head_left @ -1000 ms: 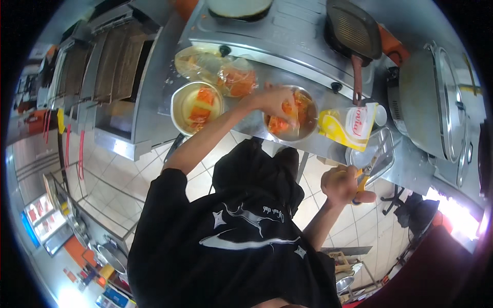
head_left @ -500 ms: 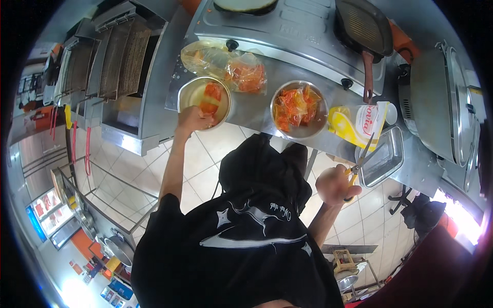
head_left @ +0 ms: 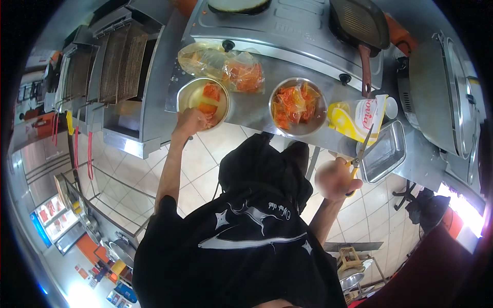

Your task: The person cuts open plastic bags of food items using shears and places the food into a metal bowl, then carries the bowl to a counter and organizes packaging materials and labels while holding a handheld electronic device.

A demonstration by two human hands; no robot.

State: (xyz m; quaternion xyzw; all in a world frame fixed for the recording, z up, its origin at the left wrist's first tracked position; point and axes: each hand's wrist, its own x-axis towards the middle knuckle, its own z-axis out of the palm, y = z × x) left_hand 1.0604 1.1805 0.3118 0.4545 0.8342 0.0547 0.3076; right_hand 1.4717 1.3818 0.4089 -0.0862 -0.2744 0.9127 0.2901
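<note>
My left hand (head_left: pixel 191 122) reaches over the near rim of a steel bowl (head_left: pixel 181 97) at the left. Its fingers are closed inside the bowl, and what they grip is hidden. In this bowl lie orange-red pieces (head_left: pixel 211 92) that look wrapped in clear plastic, one beside my fingertips. My right hand (head_left: pixel 334 179), lower right, grips scissors with yellow handles (head_left: pixel 355 172); their blades point up and away, slightly apart. Between the hands stands a second steel bowl (head_left: pixel 322 115) filled with orange-red food in clear plastic packets (head_left: pixel 295 105).
Behind the left bowl lies a clear plastic bag (head_left: pixel 243 74) with more orange-red pieces. A yellow-and-white pouch (head_left: pixel 354 115) and a metal tray (head_left: pixel 402 149) sit at the right. A steel stove (head_left: pixel 292 31) bears a grill pan (head_left: pixel 359 23). Fryer baskets (head_left: pixel 123 61) stand left.
My left hand has shifted slightly within the bowl, and the orange-red pieces there now show separated. The scissors have tilted slightly more upright, still in my right hand.
</note>
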